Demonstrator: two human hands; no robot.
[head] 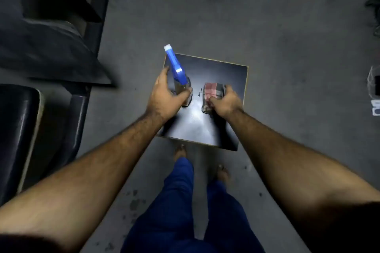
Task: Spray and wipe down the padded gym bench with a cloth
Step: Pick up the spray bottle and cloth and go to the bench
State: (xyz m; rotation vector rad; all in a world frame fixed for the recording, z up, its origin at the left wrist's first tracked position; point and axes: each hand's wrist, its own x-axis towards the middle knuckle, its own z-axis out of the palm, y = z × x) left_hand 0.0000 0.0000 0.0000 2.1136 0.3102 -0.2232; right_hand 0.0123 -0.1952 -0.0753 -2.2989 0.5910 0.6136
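Pickup step, it seems: the left hand (166, 96) is wrapped around the spray bottle (178, 74), the right hand (225, 101) is clenched on the folded cloth (212, 93), both over a small dark stool (230, 72). The bench (18, 121) sits at 9 o'clock, well apart. Next move probably calls for turning left and aiming the nozzle at the padding.

A: Table (224, 129) sits mid-floor, just ahead of the person's feet. What's on it?
B: Spray bottle (177, 72) at 9 o'clock side, cloth (212, 96) at 3 o'clock side, near each other, apart.
A: Hands?
B: Left hand (166, 92) wrapped around the bottle, right hand (225, 102) gripping the cloth.
A: Bench?
B: Padded gym bench (18, 129) at 9 o'clock of the table, well apart, on the floor (287, 47).
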